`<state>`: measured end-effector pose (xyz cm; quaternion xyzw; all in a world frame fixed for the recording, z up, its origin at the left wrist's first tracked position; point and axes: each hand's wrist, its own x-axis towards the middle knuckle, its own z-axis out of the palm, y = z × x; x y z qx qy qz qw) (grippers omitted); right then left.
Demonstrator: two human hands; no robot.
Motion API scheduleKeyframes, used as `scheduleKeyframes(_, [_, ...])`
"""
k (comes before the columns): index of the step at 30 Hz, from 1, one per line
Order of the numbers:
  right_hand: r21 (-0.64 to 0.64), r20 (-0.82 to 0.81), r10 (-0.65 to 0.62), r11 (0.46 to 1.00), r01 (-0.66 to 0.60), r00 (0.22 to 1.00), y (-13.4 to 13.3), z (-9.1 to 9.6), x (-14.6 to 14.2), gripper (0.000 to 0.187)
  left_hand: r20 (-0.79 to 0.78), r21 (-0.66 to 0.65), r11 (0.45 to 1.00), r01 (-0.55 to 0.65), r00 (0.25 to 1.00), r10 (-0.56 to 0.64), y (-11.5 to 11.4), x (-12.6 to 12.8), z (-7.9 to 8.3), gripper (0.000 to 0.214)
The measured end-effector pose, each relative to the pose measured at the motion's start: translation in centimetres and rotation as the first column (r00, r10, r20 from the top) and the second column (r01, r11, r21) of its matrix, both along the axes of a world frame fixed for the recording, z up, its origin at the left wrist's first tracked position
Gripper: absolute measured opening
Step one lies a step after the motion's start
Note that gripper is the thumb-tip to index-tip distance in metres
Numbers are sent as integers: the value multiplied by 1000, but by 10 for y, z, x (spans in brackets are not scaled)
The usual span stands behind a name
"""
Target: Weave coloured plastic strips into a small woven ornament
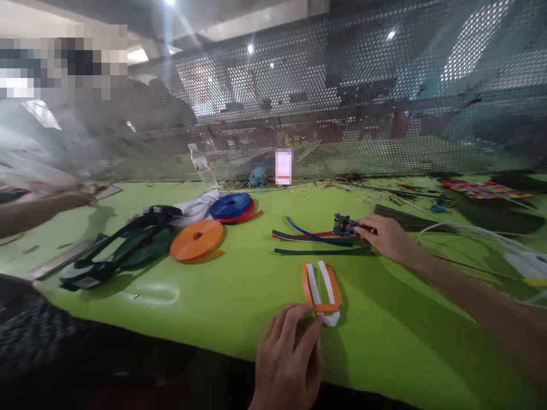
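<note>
Near the front edge of the table, my left hand (288, 356) is closed, its thumb and finger pinching the near end of a looped pair of paper-like strips. An orange strip (337, 285) bends around a white strip (331, 319), both forming narrow U shapes that cross each other. Farther off to the right, my right hand (387, 238) has its fingertips together at the edge of a small dark woven piece (343, 225) in blue, green and purple. Just under and left of that piece lie loose strips: a blue strip (305, 232) and a green strip (318, 251).
Left of the strips are an orange strip roll (194, 242), a blue roll (231, 204) over a red one, and a black-handled tool (115, 250) over a green roll. A bottle (200, 165) and phone (284, 167) stand against the mesh. Another person's arm (38, 210) reaches in.
</note>
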<state>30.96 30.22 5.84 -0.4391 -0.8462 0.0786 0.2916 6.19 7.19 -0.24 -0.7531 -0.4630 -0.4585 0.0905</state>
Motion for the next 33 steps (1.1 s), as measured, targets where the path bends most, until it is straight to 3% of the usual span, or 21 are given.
scheduleKeyframes(5, [28,-13,28,999,-28,1000,-5,8,-2,32,104,-17,999,39,994,-37,-5,-2,-4,36])
scheduleKeyframes(10, [1,14,36,999,-36,999,-7,12,-2,35,301,-207,943,261,934,-193,-1,-29,12,38])
scheduleKeyframes(13, [-3,44,-16,1000,16,999,-5,10,2,40,273,-162,943,292,931,-241,18,-49,27,38])
scheduleKeyframes(17, [12,84,-122,992,122,989,0,2,9,45,53,-159,959,234,972,-228,33,-51,40,37])
scheduleKeyframes(20, [16,77,-170,985,170,982,3,-4,12,44,-50,-130,976,173,982,-180,24,-31,34,34])
scheduleKeyframes(23, [8,55,-211,977,211,976,6,-8,15,39,-43,-36,994,105,993,-107,9,-12,18,37])
scheduleKeyframes(27, [12,32,-256,967,256,966,6,-11,16,41,-48,-32,998,53,997,-54,1,-3,1,39])
scheduleKeyframes(33, [21,31,-248,969,248,968,5,-14,15,43,-40,-12,999,35,999,-36,4,-1,2,34])
